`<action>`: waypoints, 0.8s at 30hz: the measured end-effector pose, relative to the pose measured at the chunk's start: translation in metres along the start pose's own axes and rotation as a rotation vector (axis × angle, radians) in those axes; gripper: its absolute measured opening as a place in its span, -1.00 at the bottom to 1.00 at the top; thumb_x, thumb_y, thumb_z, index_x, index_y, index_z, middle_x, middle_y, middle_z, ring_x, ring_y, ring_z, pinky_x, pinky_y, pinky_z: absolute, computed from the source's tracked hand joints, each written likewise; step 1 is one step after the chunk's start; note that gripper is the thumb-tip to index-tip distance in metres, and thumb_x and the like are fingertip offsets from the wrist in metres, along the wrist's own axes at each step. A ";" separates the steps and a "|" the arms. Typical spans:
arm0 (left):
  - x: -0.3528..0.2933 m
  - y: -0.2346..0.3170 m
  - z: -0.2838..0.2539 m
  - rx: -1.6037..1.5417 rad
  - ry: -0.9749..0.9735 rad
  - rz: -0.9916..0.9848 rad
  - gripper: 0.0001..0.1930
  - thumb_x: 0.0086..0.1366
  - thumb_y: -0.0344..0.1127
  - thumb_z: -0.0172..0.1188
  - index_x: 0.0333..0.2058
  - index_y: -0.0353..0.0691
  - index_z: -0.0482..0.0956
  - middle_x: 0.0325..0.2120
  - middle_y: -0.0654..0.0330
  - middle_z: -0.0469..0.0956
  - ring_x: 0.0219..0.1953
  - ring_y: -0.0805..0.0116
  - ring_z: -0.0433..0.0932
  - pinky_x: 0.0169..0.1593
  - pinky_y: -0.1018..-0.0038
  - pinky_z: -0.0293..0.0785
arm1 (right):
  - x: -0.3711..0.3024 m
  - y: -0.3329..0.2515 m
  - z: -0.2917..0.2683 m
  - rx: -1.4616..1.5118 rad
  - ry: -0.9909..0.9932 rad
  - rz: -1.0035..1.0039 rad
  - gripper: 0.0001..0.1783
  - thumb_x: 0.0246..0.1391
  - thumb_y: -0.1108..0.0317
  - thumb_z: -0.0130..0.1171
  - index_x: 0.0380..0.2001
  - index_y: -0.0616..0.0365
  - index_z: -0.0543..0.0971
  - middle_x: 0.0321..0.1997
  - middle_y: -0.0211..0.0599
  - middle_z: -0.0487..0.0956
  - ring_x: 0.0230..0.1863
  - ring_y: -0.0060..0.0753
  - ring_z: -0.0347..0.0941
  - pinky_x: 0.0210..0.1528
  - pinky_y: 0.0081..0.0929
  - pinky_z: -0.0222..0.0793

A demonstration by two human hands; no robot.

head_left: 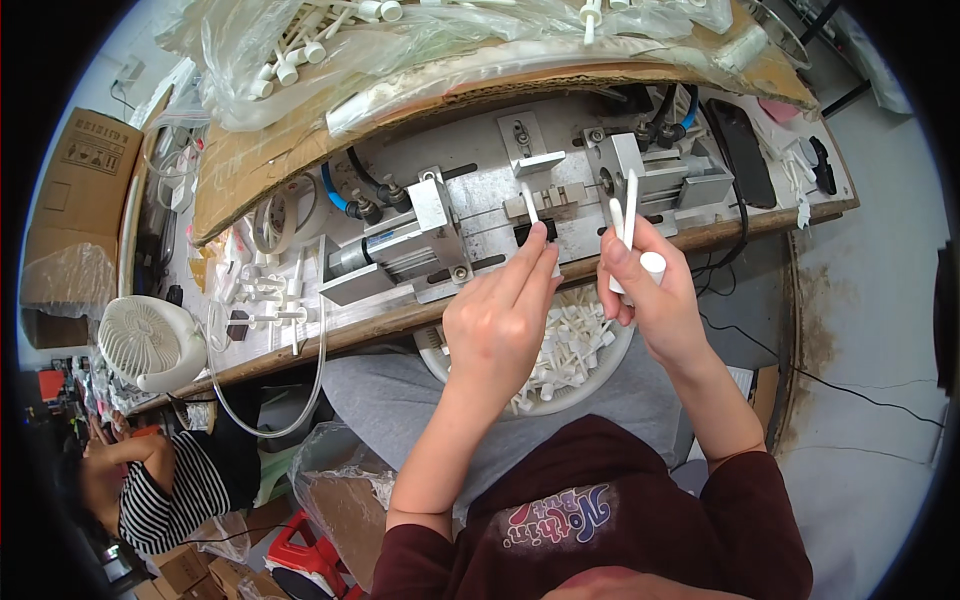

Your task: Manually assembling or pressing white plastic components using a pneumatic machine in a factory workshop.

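Two hands at metal jig on counter [700,235]
Left hand [500,320] pinches one thin white plastic stick [530,205]; right hand [655,290] grips three smooth white tubes [630,205].

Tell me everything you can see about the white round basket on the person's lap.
The white round plastic basket sits on the person's grey-trousered lap, just under the workbench edge. Its rim looks slotted. It is heaped with small white plastic stemmed parts. The left hand and right hand hover above it, covering much of it; neither clearly touches it.
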State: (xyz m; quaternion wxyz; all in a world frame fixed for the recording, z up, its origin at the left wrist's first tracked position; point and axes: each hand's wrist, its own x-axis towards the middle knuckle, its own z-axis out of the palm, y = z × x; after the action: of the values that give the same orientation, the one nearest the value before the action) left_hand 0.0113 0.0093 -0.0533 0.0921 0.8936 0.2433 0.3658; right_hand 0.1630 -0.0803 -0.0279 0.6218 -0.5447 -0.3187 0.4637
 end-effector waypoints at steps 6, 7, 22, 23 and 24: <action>0.013 -0.002 -0.005 0.065 -0.084 -0.019 -0.72 0.05 -0.37 0.45 -0.20 -0.16 0.73 -0.07 0.29 0.70 -0.51 0.34 0.62 -0.39 0.48 0.54 | -0.008 0.000 -0.009 -0.009 0.007 0.070 -0.62 0.32 -0.01 0.19 -0.23 0.12 0.51 -0.65 -0.63 0.41 -0.66 -0.85 0.26 -0.62 -0.80 0.10; 0.013 -0.002 -0.006 0.059 -0.090 -0.022 -0.72 0.05 -0.36 0.45 -0.20 -0.15 0.73 -0.07 0.30 0.70 -0.52 0.34 0.62 -0.39 0.49 0.54 | -0.009 -0.002 -0.010 -0.005 0.005 0.083 -0.62 0.32 -0.01 0.19 -0.21 0.13 0.53 -0.64 -0.64 0.42 -0.66 -0.85 0.27 -0.62 -0.80 0.10; 0.002 0.011 -0.017 -0.573 -0.027 -0.098 -0.66 -0.01 -0.48 0.49 -0.20 -0.29 0.66 -0.31 0.15 0.65 -0.36 0.30 0.67 -0.29 0.48 0.61 | -0.008 0.005 0.005 -0.082 -0.104 0.061 -0.61 0.35 0.03 0.16 -0.26 0.21 0.57 -0.48 -0.53 0.49 -0.41 -0.80 0.35 -0.41 -0.71 0.25; 0.002 0.011 -0.019 -0.591 -0.010 -0.110 -0.67 0.00 -0.51 0.48 -0.21 -0.29 0.66 -0.31 0.15 0.65 -0.35 0.33 0.67 -0.30 0.48 0.61 | -0.007 0.003 0.004 -0.042 -0.131 0.108 -0.61 0.36 0.03 0.15 -0.26 0.20 0.57 -0.49 -0.54 0.48 -0.44 -0.82 0.34 -0.44 -0.73 0.23; 0.003 0.012 -0.021 -0.608 0.006 -0.122 -0.68 0.01 -0.53 0.47 -0.21 -0.30 0.65 -0.30 0.15 0.65 -0.35 0.35 0.67 -0.30 0.49 0.61 | -0.006 0.005 0.002 -0.001 -0.148 0.104 -0.62 0.36 0.03 0.14 -0.26 0.19 0.56 -0.51 -0.55 0.46 -0.47 -0.83 0.31 -0.46 -0.74 0.19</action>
State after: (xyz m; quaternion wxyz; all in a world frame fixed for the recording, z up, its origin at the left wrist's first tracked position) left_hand 0.0030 0.0004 -0.0321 0.3764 0.8077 0.1763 0.4180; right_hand 0.1582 -0.0856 -0.0314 0.5714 -0.5251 -0.3352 0.5342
